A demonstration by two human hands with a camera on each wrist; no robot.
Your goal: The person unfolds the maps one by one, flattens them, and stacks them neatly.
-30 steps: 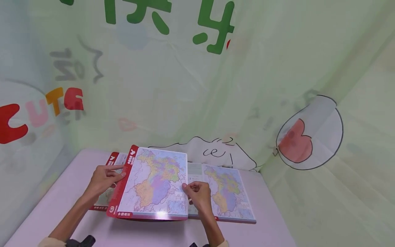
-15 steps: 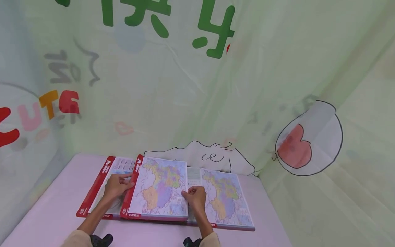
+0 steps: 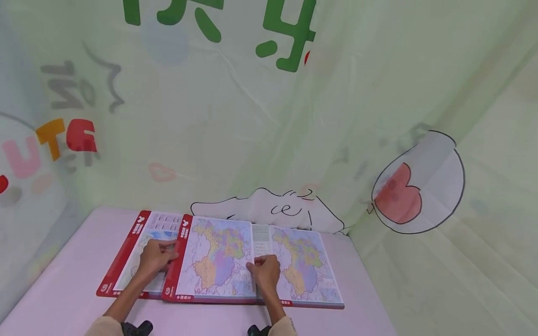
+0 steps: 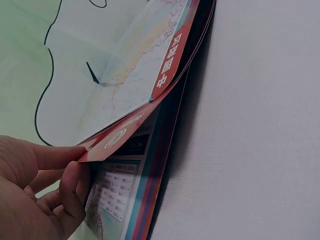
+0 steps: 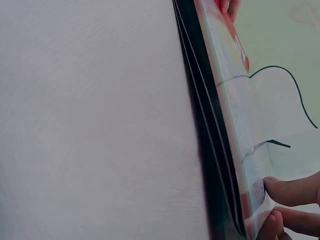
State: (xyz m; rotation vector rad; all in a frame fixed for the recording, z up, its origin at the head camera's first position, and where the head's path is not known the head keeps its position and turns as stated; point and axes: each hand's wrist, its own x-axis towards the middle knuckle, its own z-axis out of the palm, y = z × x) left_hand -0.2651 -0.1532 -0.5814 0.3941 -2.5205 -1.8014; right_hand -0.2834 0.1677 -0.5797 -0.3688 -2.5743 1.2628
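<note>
A glossy map (image 3: 218, 256) with a red left border lies over the middle of two spread-out maps in the head view. At its red border my left hand (image 3: 153, 257) pinches the edge. In the left wrist view, thumb and fingers (image 4: 60, 157) hold a corner that bends up off the printed sheet below. My right hand (image 3: 266, 271) grips the opposite edge, thumb on top and fingers underneath in the right wrist view, where the map (image 5: 235, 115) shows edge-on. Another red-bordered map (image 3: 119, 256) shows on the left, partly behind my left hand.
A similar colourful map (image 3: 300, 266) lies open on the right, beside a pale text strip (image 3: 261, 240). All rest on a pale pink tabletop (image 3: 349, 317). A printed cloth backdrop (image 3: 189, 116) rises behind and at both sides, close to the maps' far edges.
The middle map has come down from a raised, tilted position to lie flatter over the others. My left hand has shifted right with its border, uncovering more of the left map.
</note>
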